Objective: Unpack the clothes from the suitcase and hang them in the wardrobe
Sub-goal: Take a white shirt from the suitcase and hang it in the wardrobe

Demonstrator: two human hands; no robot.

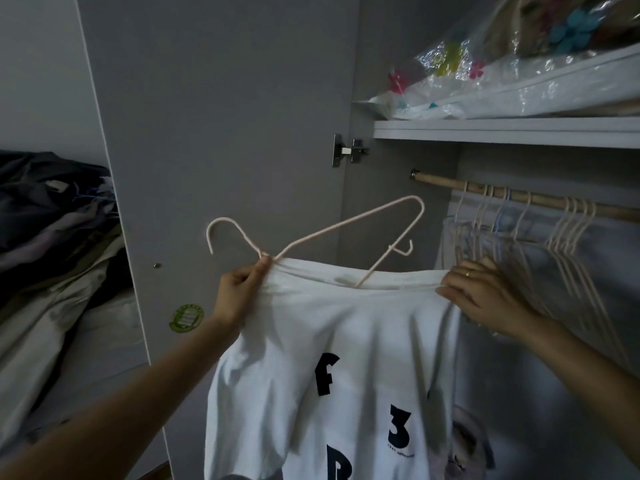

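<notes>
The left hand is pinching a thin wire hanger and the collar of a soft white T-shirt, while the right hand is gripping the collar's other edge. The shirt is hanging before the open wardrobe, left of pale hangers crowding the wooden rail.

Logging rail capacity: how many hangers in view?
About 11: one pink hanger in the left hand, half inside the white T-shirt; roughly ten on the rod. Blurred, some possibly hidden.
</notes>
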